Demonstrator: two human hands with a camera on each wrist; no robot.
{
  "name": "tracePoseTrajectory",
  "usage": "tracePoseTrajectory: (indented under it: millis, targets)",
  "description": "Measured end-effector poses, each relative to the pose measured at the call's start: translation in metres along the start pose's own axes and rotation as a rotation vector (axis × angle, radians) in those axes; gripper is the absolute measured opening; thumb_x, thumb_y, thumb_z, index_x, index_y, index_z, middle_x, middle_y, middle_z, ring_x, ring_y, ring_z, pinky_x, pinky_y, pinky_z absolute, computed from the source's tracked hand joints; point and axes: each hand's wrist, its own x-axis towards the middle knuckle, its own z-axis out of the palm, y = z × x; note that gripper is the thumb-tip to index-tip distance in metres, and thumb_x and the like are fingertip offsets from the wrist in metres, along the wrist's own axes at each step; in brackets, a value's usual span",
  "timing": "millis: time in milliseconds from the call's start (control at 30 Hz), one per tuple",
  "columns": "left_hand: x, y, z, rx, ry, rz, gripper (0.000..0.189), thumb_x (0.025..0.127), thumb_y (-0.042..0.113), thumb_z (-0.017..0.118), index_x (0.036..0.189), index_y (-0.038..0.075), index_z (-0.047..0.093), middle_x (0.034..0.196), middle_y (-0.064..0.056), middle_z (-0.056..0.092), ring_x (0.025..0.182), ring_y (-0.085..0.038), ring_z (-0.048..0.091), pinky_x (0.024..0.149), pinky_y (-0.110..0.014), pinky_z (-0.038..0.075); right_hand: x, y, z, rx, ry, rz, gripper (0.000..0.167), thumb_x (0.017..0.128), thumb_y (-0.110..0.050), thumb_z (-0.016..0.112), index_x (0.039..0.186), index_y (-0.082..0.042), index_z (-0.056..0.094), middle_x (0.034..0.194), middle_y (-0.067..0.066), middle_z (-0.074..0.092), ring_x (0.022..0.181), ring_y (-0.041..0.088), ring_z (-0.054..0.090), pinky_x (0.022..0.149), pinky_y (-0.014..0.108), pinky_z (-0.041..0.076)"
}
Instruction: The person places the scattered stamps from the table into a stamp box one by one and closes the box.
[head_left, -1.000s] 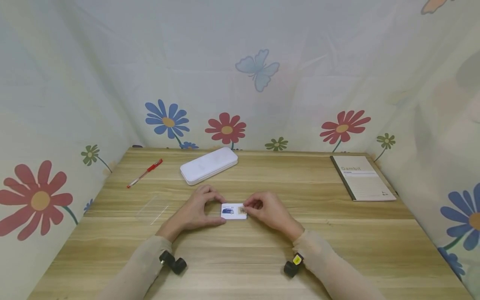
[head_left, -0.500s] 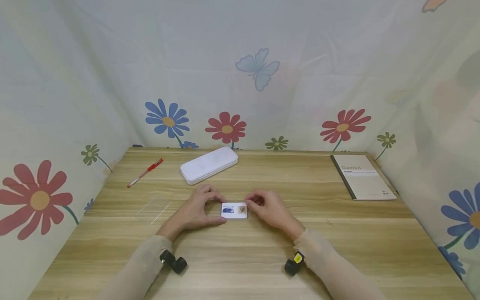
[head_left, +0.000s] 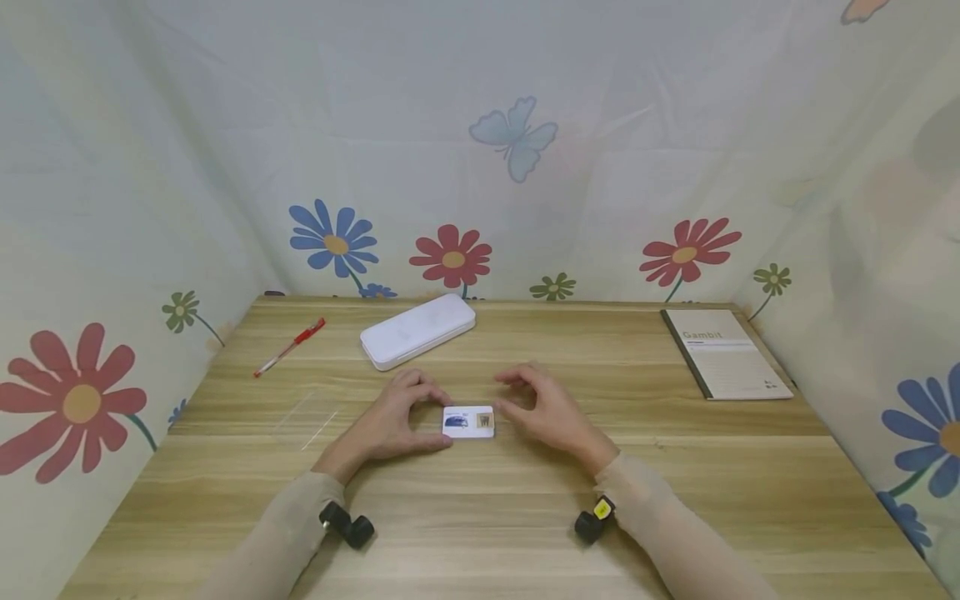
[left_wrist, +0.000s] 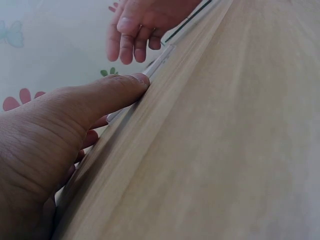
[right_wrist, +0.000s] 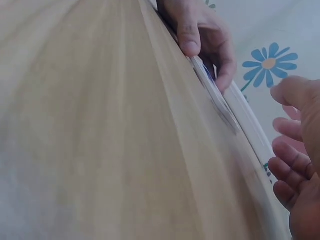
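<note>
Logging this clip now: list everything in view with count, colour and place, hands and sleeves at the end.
white card: 1 visible, white with blue and brown print, between the hands
white case: 1, white, beyond the left hand
pen: 1, red and clear, far left
clear sheet: 1, transparent, left of the left hand
notebook: 1, pale with dark spine, far right
table: 1, wood-brown, under everything
backdrop: sheet count unclear, pale floral, around the table
wrist devices: 2, black, at the wrists
sleeves: 2, beige, on the forearms
left hand: 1, bare, gripping the card's left end
right hand: 1, bare, right of the card, apart from it
</note>
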Motion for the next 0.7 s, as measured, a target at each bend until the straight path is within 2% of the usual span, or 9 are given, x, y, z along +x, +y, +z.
tracePoseTrajectory:
  millis: [67,200,400,533,700]
  targets:
    - [0.0,0.0,0.0,-0.001,-0.003,-0.002,0.053,0.078,0.055,0.1,0.121,0.037,0.077,0.127,0.009,0.059,0.127,-0.018,0.049,0.114,-0.051,0.043,0.0,0.003,-0.003,-0.017,-0.007,-0.007,0.045,0.099,-0.024,0.087,0.14,-0.009,0.073,0.133,0.011,0.068,0.125,0.03,0.066,0.112,0.053,0.052]
    - [0.0,0.0,0.0,-0.002,-0.002,-0.003,0.053,0.078,0.054,0.1,0.121,0.036,0.077,0.127,0.009,0.059,0.127,-0.018,0.049,0.114,-0.051,0.043,-0.002,0.007,-0.009,-0.045,-0.04,-0.007,0.053,0.095,-0.027,0.091,0.143,-0.012,0.072,0.138,0.007,0.062,0.132,0.03,0.061,0.12,0.055,0.046]
    - [0.0,0.0,0.0,0.007,0.001,0.003,0.053,0.078,0.052,0.101,0.121,0.035,0.077,0.126,0.009,0.059,0.126,-0.017,0.05,0.114,-0.05,0.043,-0.006,0.013,-0.008,-0.155,-0.116,-0.026,0.059,0.092,-0.039,0.093,0.144,-0.02,0.072,0.147,0.003,0.056,0.136,0.027,0.052,0.116,0.055,0.043]
    - [0.0,0.0,0.0,0.002,0.001,0.008,0.052,0.078,0.052,0.101,0.121,0.035,0.077,0.126,0.009,0.06,0.127,-0.017,0.05,0.114,-0.05,0.043,-0.009,0.013,-0.005,-0.22,-0.144,-0.049,0.06,0.089,-0.05,0.093,0.141,-0.025,0.074,0.151,0.002,0.055,0.141,0.028,0.045,0.117,0.058,0.033]
    - [0.001,0.0,0.0,-0.009,0.003,0.011,0.052,0.078,0.05,0.101,0.121,0.035,0.077,0.127,0.009,0.06,0.128,-0.018,0.05,0.115,-0.05,0.043,-0.01,0.01,-0.002,-0.24,-0.153,-0.07,0.057,0.086,-0.051,0.095,0.135,-0.027,0.077,0.149,0.004,0.056,0.146,0.031,0.042,0.119,0.061,0.026]
